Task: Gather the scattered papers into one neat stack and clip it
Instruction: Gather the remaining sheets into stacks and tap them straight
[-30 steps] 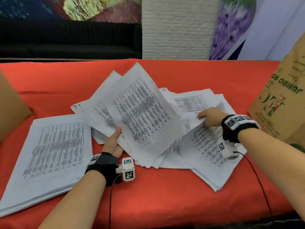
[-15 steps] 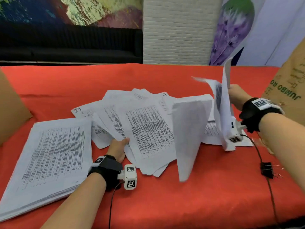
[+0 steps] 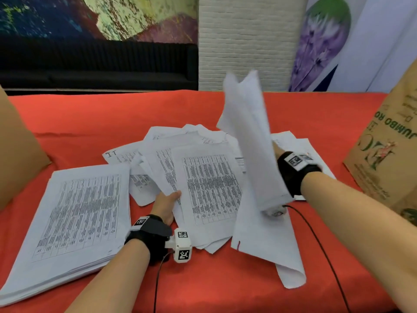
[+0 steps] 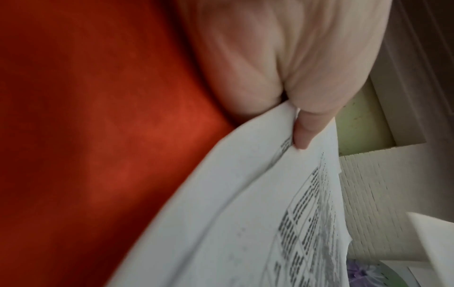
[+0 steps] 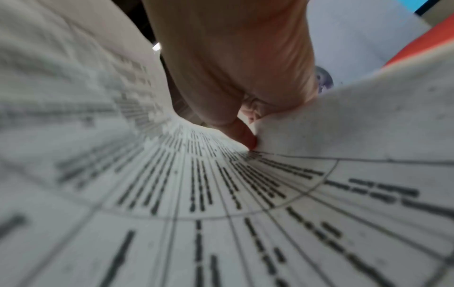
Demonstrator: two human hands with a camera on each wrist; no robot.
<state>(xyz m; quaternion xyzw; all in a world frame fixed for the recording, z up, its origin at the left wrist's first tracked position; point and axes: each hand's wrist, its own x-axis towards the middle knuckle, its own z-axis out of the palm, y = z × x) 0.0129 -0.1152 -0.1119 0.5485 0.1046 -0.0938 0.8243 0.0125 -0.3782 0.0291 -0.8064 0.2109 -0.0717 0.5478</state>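
Printed sheets lie scattered in the middle of the red table [image 3: 90, 123]. My left hand [image 3: 166, 205] grips the near edge of the fanned middle bundle [image 3: 209, 188]; in the left wrist view its thumb [image 4: 304, 134] pinches those papers [image 4: 245, 223]. My right hand [image 3: 277, 151] holds a bunch of sheets [image 3: 250, 141] lifted upright, their lower ends hanging down to the cloth. In the right wrist view, the thumb [image 5: 243, 134] pinches these sheets [image 5: 221, 194]. A few loose sheets [image 3: 302, 143] stay flat beyond my right wrist. No clip is in view.
A thick squared stack of printed paper [image 3: 79, 218] lies at the left near my left forearm. A brown cardboard box [image 3: 383, 159] stands at the right edge, and another brown box [image 3: 18, 154] stands at the far left. Bare red cloth stretches behind and in front of the papers.
My right hand has picked sheets off the right-hand pile, raised them upright and swung them left toward the middle bundle. My left hand has lowered its bundle and kept its grip.
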